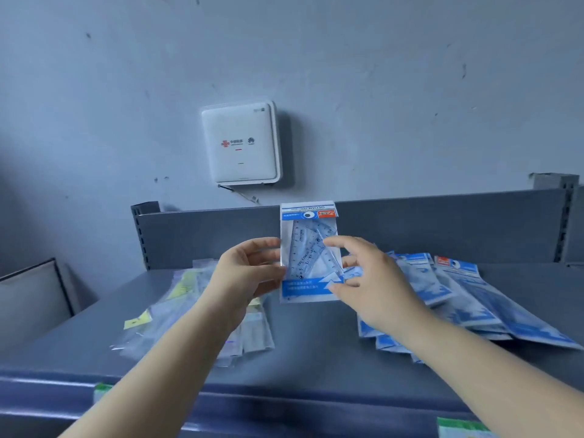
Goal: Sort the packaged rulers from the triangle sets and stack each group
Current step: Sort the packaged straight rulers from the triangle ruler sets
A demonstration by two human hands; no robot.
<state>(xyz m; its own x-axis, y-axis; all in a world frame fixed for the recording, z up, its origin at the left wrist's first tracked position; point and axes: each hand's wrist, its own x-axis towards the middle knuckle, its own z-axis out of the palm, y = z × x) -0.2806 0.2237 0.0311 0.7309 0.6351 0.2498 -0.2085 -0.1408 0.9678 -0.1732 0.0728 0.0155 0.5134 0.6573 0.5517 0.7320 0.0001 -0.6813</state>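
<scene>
A person holds a packaged triangle set (309,252) upright above the grey counter (316,336), directly below the white wall box (240,143). The left hand (249,268) pinches the packet's left edge, thumb in front and fingers behind; the right hand (369,279) is spread, fingertips touching the packet's right side but not closed on it. The packet's long axis runs vertically, its printed header and hang-hole pointing up toward the wall box and its blue label band at the bottom. A fanned spread of blue-printed packets (458,295) lies below and right of the box; a heap of clear-sleeved rulers (196,311) lies below and left. The packet looks to belong with the blue group. To stack it well, it should probably be turned flat, header aligned with its neighbours, and that loose spread squared up first.
</scene>
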